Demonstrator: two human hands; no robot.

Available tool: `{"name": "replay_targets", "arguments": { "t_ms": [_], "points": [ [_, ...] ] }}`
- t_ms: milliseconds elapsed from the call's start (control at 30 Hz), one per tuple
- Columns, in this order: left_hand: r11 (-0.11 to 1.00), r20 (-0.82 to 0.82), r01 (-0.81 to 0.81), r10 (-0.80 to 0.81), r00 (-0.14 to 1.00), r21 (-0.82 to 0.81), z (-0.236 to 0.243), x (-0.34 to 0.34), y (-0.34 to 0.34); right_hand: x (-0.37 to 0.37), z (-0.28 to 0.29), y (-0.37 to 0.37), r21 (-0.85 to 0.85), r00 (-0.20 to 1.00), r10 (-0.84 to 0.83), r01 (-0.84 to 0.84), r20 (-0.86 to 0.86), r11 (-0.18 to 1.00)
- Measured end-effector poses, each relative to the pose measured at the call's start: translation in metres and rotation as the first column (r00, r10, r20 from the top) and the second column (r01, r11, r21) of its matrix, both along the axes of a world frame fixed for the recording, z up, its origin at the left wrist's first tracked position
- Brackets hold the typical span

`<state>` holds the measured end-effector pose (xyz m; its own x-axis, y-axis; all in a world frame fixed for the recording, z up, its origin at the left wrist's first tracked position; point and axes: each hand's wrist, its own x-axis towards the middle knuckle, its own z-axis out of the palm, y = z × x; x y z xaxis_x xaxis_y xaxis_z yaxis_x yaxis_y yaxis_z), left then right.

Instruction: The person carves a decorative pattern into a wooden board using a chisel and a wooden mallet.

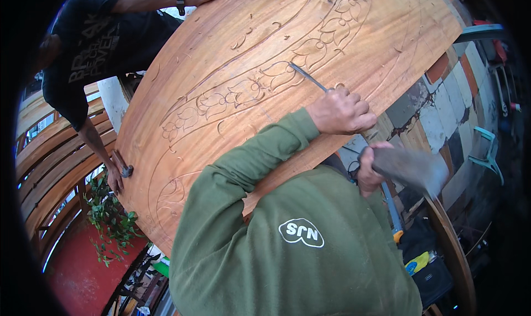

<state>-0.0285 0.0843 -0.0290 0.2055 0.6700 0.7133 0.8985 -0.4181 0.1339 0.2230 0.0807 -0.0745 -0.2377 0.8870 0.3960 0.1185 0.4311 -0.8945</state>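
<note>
My left hand (pixel 341 111) grips a chisel (pixel 310 76), its blade tip resting on a carved flower-and-leaf band on the broad wooden panel (pixel 221 50); the handle's top end shows beyond my fist. Below and to the right, my right hand (pixel 369 175) is closed round a mallet (pixel 412 169), whose dark grey head is blurred beside the panel's edge. Curved outlines and small wood shavings mark the panel's surface. My green-sleeved left forearm lies over its lower part.
A co-worker (pixel 83 56) at upper left has both hands on the panel's edge, one by a dark metal piece (pixel 126 171). Slatted wood (pixel 52 150) and a leafy plant (pixel 108 216) stand left. Right are a tiled floor (pixel 448 106) and a pale teal plastic object (pixel 484 150).
</note>
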Motion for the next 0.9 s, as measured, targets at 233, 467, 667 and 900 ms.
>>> {"name": "replay_targets", "arguments": {
  "t_ms": [233,467,667,900],
  "points": [
    [0.995,0.005,-0.099,0.099,0.995,-0.013,0.005,-0.004,0.002,-0.014,0.040,0.004,-0.173,0.996,0.072,-0.079,-0.049,0.982],
    [0.983,0.102,-0.183,0.181,0.978,0.014,0.015,-0.007,0.020,-0.028,0.047,0.016,-0.288,0.983,-0.015,0.069,0.185,0.955],
    [0.962,0.190,-0.273,0.273,0.943,-0.029,0.021,-0.008,0.029,-0.041,0.049,0.035,-0.148,1.000,-0.026,0.026,-0.001,0.989],
    [0.967,0.371,0.113,-0.020,0.928,-0.230,0.046,-0.044,0.023,-0.047,0.059,0.048,-0.322,0.916,0.151,-0.025,0.371,0.946]
  ]
}}
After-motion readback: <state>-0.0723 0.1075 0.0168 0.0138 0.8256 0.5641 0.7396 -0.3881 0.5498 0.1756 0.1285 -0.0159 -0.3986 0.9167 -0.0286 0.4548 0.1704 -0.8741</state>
